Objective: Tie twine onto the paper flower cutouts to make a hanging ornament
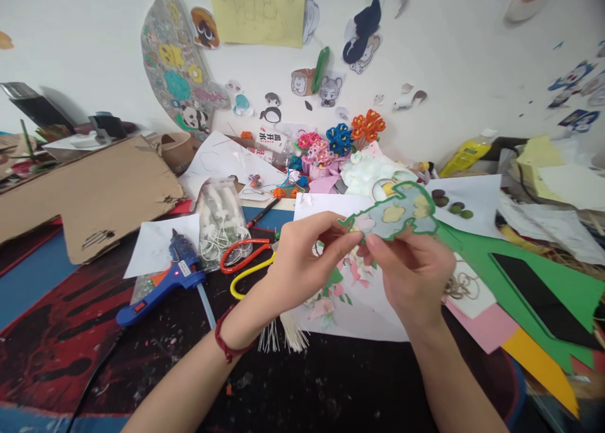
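A flat cut-out [393,213] with a green edge and pale yellow and grey-blue patches is held up above the table. My left hand [309,253] pinches its lower left end between thumb and fingers. At its lower middle, my right hand [413,266] grips it with the thumb in front. Under both hands lies a white sheet of paper [373,316], with pink and green paper scraps [326,304] partly hidden by my left hand. Scissors with red and yellow handles [250,259] lie beside my left hand, their blades hidden.
A blue glue gun [182,272] with a cord lies to the left, near a bag of white strings [224,228] and cardboard [94,187]. A black phone [543,297] rests on green paper [477,253] at right. Crocheted flowers [338,140] stand at the back.
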A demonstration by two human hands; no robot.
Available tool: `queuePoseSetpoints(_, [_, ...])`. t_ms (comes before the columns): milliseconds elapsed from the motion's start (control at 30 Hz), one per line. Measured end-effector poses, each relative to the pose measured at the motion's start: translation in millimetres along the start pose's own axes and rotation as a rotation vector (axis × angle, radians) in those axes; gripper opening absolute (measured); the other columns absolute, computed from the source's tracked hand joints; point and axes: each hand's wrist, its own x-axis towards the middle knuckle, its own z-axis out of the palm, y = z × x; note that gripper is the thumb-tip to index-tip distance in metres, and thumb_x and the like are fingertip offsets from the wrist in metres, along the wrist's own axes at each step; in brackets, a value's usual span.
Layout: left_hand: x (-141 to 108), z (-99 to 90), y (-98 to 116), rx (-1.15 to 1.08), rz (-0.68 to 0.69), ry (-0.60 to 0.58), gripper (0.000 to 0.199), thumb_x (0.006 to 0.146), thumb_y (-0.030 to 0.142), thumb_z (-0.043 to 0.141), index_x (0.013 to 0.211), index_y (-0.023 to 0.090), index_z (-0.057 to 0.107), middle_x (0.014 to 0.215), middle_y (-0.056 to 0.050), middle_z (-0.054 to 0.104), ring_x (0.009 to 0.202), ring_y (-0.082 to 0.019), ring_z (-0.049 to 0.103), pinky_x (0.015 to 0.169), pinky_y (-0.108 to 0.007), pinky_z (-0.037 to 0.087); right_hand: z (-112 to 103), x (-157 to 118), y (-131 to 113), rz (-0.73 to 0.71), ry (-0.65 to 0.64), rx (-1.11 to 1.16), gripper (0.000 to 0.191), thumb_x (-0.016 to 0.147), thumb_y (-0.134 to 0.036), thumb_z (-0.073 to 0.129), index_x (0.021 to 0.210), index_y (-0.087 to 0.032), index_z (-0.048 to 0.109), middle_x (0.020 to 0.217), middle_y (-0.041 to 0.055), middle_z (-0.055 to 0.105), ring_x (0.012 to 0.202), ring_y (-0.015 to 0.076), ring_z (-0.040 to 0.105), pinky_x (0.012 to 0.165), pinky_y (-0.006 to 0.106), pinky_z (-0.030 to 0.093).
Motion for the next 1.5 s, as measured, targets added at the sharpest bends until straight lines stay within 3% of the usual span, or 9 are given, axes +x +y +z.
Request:
queuePoseSetpoints(233, [4,-4.6,0,-0.109,-0.085,-0.071,0.03,0.097,0.035,0.054,0.074,0.016,0.061,0.061,0.003,0.053,0.055,-0.007,0.045,0.054,-0.021,0.037,-1,1,2,0.043,0.049,0.007,0.007,0.076,-0.013,0.074,0.076,-0.019,0.075,0.063,-0.0001,0.069,0.052,0.014,0.063,0.049,0.027,0.053])
queuePoseSetpoints(533, [3,1.4,1,-0.1,-0.116,-0.056,0.016,0.091,0.026,0.062,0.079,0.014,0.062,0.072,-0.001,0.064,0.064,-0.009,0.055,0.061,-0.021,0.044,0,0,-1,0.037,0.004,0.024,0.009,0.077,-0.01,0.073,0.075,-0.019,0.074,0.062,-0.0013,0.068,0.052,0.0132,0.063,0.051,0.027,0.055])
queuePoseSetpoints(767, [2,-2.4,-1,-0.163,-0.093,-0.097,0.034,0.1,0.034,0.046,0.074,0.017,0.059,0.066,0.001,0.057,0.062,-0.008,0.051,0.059,-0.023,0.04,-3,0,3,0.057,0.076,-0.021,0.005,0.075,-0.016,0.076,0.072,-0.019,0.073,0.063,0.0005,0.068,0.055,0.0149,0.061,0.051,0.03,0.051])
queuePoseSetpoints(867, [3,-2.2,-2,-0.101,-0.074,0.01,0.027,0.101,0.032,0.046,0.086,0.017,0.062,0.076,-0.001,0.062,0.067,-0.009,0.055,0.062,-0.024,0.044,-4,-1,4,0.079,0.083,-0.06,0.009,0.076,-0.02,0.077,0.068,-0.018,0.073,0.06,0.0014,0.067,0.056,0.0164,0.061,0.053,0.032,0.05])
queuePoseSetpoints(967, [3,-2.2,-4,0.094,0.055,0.189,0.01,0.097,0.024,0.055,0.099,0.019,0.063,0.086,-0.002,0.067,0.071,-0.01,0.058,0.065,-0.025,0.046,-4,-2,3,0.049,0.101,-0.082,0.009,0.076,-0.019,0.077,0.068,-0.019,0.073,0.059,0.0007,0.066,0.056,0.0168,0.061,0.055,0.033,0.05])
queuePoseSetpoints(1100, [3,-2.7,-6,0.327,0.277,0.399,0.008,0.093,0.017,0.059,0.087,0.019,0.063,0.08,-0.001,0.069,0.069,-0.01,0.057,0.064,-0.026,0.045,-2,-4,2,0.001,0.151,-0.101,0.007,0.074,-0.015,0.077,0.071,-0.02,0.074,0.063,0.0001,0.067,0.058,0.0179,0.063,0.056,0.034,0.053])
queuePoseSetpoints(1200, [2,-2.0,-7,0.403,0.339,0.429,0.013,0.092,0.018,0.061,0.08,0.019,0.059,0.072,0.0,0.065,0.064,-0.01,0.053,0.061,-0.027,0.042,-1,-5,2,-0.014,0.176,-0.1,0.009,0.073,-0.013,0.077,0.069,-0.02,0.074,0.064,0.0002,0.068,0.059,0.018,0.064,0.058,0.035,0.054])
queuePoseSetpoints(1400, [5,-5.1,-10,0.389,0.113,0.374,0.032,0.094,0.018,0.052,0.063,0.018,0.049,0.055,0.004,0.048,0.053,-0.009,0.043,0.055,-0.026,0.035,-3,1,2,0.21,0.098,0.042,0.004,0.076,-0.02,0.078,0.075,-0.019,0.074,0.062,0.001,0.068,0.057,0.0149,0.063,0.05,0.028,0.049])
queuePoseSetpoints(1500, [9,-10.8,-13,0.335,0.048,0.279,0.039,0.097,0.024,0.052,0.058,0.017,0.052,0.053,0.003,0.052,0.053,-0.009,0.046,0.056,-0.026,0.037,-4,6,1,0.363,0.032,0.21,0.009,0.077,-0.021,0.078,0.071,-0.019,0.071,0.063,0.0007,0.066,0.059,0.0137,0.063,0.049,0.025,0.046])
